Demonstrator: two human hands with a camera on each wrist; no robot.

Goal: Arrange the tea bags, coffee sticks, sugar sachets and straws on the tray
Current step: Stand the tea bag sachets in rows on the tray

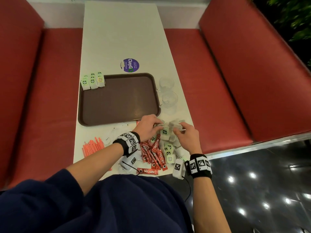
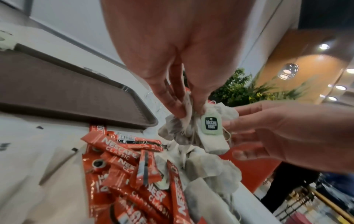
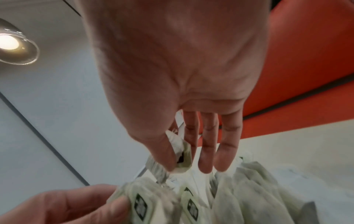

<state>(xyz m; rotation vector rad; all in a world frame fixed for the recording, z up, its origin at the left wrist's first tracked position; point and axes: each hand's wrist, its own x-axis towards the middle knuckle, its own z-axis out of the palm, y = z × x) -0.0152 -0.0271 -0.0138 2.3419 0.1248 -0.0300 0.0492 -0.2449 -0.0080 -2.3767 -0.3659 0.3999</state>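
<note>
- The left hand point(image 1: 148, 126) hovers just past the tray's near right corner, its fingers point(image 2: 176, 104) pinching a tangled clump of tea bags point(image 2: 184, 128) by the paper and strings.
- The right hand point(image 1: 186, 137) meets it from the right; in the right wrist view its thumb and forefinger pinch one green tea-bag tag point(image 3: 184, 160), while the other fingers point(image 3: 206, 151) stretch out straight beside it.
- A tea bag with a pale green tag point(image 2: 211, 125) hangs from the clump between the two hands.
- The brown tray point(image 1: 117, 98) sits in the middle of the white table point(image 1: 121, 31), towards its left edge; three tea bags in a row point(image 1: 92, 80) lie at the tray's far left corner, overlapping its rim.
- A loose pile of tea bags point(image 1: 170, 152) lies at the table's near right corner, under and behind the hands.
- Red coffee sticks point(image 1: 153, 153) are heaped just left of that pile, near the table's near edge.
- Orange straws point(image 1: 92, 147) lie bunched by the near left edge of the table.
- Two clear cups point(image 1: 168, 93) stand by the right edge of the table, just beside the tray.
- A round purple sticker point(image 1: 130, 65) is on the table beyond the tray's far rim.
</note>
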